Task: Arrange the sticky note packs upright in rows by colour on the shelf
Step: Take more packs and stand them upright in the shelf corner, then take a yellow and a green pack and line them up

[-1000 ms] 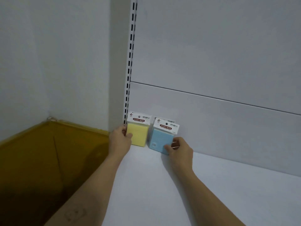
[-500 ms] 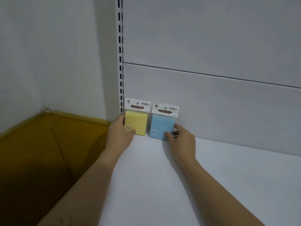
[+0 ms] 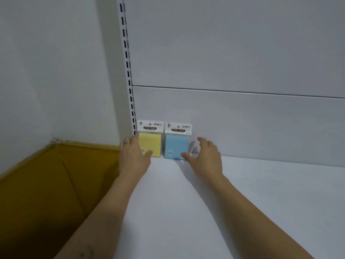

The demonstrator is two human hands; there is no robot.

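Our left hand grasps one pack while our right hand lies released beside the other. At far left, a mustard-yellow floor panel sits below the plain grey side wall. A white slotted metal upright runs down to the corner of the white flat shelf.

Just beside that upright stands the yellow sticky note pack, square with a white printed header card, upright against the pale grey back panel. The left hand's fingers curl round its left edge and the thumb presses on its lower front face.

Right next to it, with a thin gap between them, the blue sticky note pack of the same shape also stands upright against the panel.

The right hand has its fingers spread and relaxed. Only the thumb tip meets the blue pack's lower right corner, and the other fingers hover clear of its right side, above the shelf.
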